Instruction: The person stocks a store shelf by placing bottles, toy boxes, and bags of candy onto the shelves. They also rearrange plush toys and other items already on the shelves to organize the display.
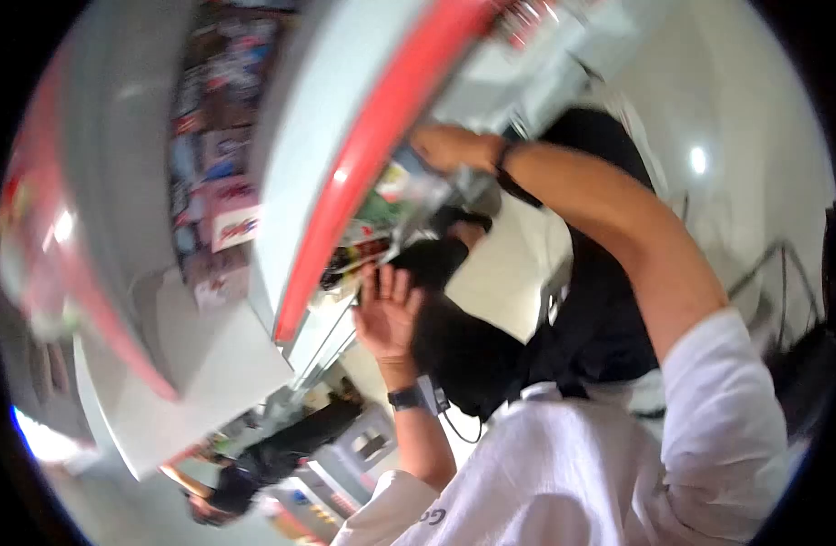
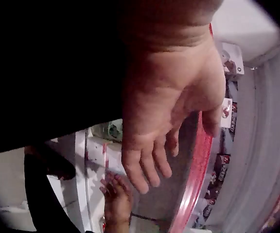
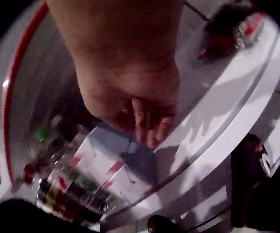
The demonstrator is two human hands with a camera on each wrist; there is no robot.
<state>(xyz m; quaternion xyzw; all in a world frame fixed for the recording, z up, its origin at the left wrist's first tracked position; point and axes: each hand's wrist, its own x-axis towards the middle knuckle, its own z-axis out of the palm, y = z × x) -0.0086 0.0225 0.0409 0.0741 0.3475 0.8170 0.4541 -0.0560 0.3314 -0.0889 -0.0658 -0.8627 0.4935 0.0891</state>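
Observation:
My left hand (image 1: pixel 388 314) is raised in front of the shelving, fingers spread and palm bare. In the left wrist view the same hand (image 2: pixel 169 97) hangs beside the red shelf edge (image 2: pixel 193 170), holding nothing. Under the upper shelf's red rim (image 1: pixel 363 146), my right hand (image 1: pixel 450 147) reaches in over a lower shelf. The right wrist view shows this hand (image 3: pixel 135 109) with loosely bent fingers and no object between them. Its fingertips are close over white boxes (image 3: pixel 103 155) with red marks; the thumb is mostly hidden.
Bottles and packets (image 3: pixel 77 196) crowd beside the boxes on the curved white shelf (image 3: pixel 218 133). Small packages (image 1: pixel 227 205) line the upper shelf. A white board (image 1: pixel 191 382) juts out at the left. Another person (image 1: pixel 263 460) is in the background.

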